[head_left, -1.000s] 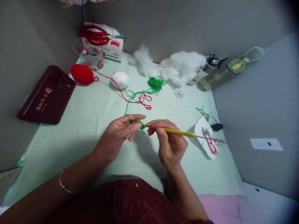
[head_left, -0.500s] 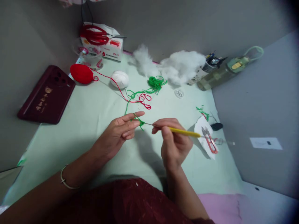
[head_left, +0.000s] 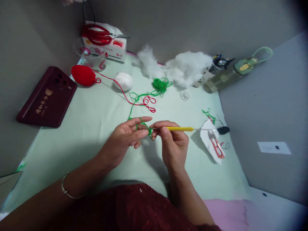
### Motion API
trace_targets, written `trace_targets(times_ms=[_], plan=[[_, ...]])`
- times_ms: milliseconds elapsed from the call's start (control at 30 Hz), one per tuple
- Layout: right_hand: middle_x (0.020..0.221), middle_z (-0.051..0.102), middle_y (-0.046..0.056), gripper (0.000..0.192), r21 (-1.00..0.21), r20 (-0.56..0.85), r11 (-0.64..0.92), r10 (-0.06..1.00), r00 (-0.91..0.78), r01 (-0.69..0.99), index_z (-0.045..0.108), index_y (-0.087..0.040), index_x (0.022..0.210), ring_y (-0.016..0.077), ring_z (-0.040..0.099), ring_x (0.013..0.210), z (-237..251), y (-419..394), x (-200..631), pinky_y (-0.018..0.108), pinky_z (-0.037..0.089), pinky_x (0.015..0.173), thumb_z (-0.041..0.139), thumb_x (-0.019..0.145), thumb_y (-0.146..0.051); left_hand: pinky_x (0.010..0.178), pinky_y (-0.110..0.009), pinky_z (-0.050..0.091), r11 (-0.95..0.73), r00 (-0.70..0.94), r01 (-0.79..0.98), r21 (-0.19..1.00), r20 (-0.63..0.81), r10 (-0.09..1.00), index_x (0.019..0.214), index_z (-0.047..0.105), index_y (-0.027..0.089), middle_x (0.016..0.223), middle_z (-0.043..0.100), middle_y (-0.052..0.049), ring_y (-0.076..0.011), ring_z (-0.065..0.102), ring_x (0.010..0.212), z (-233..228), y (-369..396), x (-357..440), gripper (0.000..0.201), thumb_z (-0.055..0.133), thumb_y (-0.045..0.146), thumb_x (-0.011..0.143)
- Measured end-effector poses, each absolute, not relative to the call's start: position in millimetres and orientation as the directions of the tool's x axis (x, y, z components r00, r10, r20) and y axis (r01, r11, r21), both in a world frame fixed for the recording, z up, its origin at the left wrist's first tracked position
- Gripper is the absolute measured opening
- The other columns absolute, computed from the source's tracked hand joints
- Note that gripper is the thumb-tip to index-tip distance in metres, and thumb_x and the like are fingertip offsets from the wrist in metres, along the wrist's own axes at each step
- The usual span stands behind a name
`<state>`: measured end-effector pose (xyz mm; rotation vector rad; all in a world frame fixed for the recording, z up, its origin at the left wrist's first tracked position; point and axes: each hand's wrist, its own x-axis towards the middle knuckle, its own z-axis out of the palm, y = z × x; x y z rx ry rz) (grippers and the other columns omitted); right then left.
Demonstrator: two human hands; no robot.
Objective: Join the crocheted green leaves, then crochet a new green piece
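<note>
Between thumb and fingers, my left hand (head_left: 126, 134) pinches a small piece of green crochet work (head_left: 150, 131), with green yarn looped over its raised index finger. My right hand (head_left: 174, 141) grips a crochet hook (head_left: 180, 129) by its yellow handle, held nearly level. The hook's thin metal shaft passes at the green piece and reaches over the left fingers; its exact tip is hard to make out. From the left hand the green yarn runs up to a loose green bundle (head_left: 160, 85) on the table.
A red yarn ball (head_left: 83, 76) and a white yarn ball (head_left: 123, 81) lie at the back left, near a dark red phone (head_left: 48, 98). White stuffing (head_left: 190, 67) sits at the back. Thread snips (head_left: 216, 145) rest on white paper at right, below a bottle (head_left: 223, 78).
My right hand has moved left, bringing the hook through or past the green piece toward my left fingers. The hook has levelled out. My left hand has shifted slightly.
</note>
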<state>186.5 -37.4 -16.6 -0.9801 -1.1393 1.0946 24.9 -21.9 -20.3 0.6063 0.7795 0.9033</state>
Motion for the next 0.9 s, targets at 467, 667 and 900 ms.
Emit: trace_targets(times_ms=[467, 667, 900], plan=[[0.094, 0.078, 0.002, 0.015, -0.960, 0.154, 0.173, 0.983, 0.103, -0.220, 0.076, -0.024, 0.098, 0.0118, 0.068, 0.070, -13.8, -37.1, 186.6, 0.028, 0.058, 0.065, 0.063, 0.100, -0.029, 0.048, -0.017, 0.033, 0.501, 0.393, -0.457, 0.735, -0.339, 0.855, 0.114, 0.078, 0.023, 0.086, 0.064, 0.001, -0.0010, 0.033, 0.051, -16.7, -20.7, 24.5, 0.029, 0.081, 0.026, 0.085], [0.096, 0.076, 0.003, 0.014, -0.973, 0.133, 0.148, 0.987, 0.096, -0.175, 0.077, -0.024, 0.097, 0.0122, 0.066, 0.070, -16.3, -36.5, 187.7, 0.029, 0.056, 0.065, 0.064, 0.098, -0.030, 0.048, -0.017, 0.033, 0.501, 0.403, -0.451, 0.739, -0.333, 0.853, 0.114, 0.077, 0.023, 0.087, 0.063, 0.002, -0.0005, 0.031, 0.050, -18.1, -21.4, 23.8, 0.027, 0.079, 0.026, 0.087], [0.091, 0.075, 0.002, 0.016, -0.969, 0.159, 0.184, 0.976, 0.151, -0.167, 0.076, -0.023, 0.095, 0.0120, 0.067, 0.069, -15.6, -35.3, 189.5, 0.028, 0.056, 0.065, 0.063, 0.099, -0.030, 0.048, -0.017, 0.033, 0.497, 0.378, -0.452, 0.741, -0.345, 0.859, 0.108, 0.077, 0.021, 0.086, 0.058, 0.002, -0.0014, 0.033, 0.052, -20.1, -20.0, 23.9, 0.025, 0.081, 0.025, 0.084]])
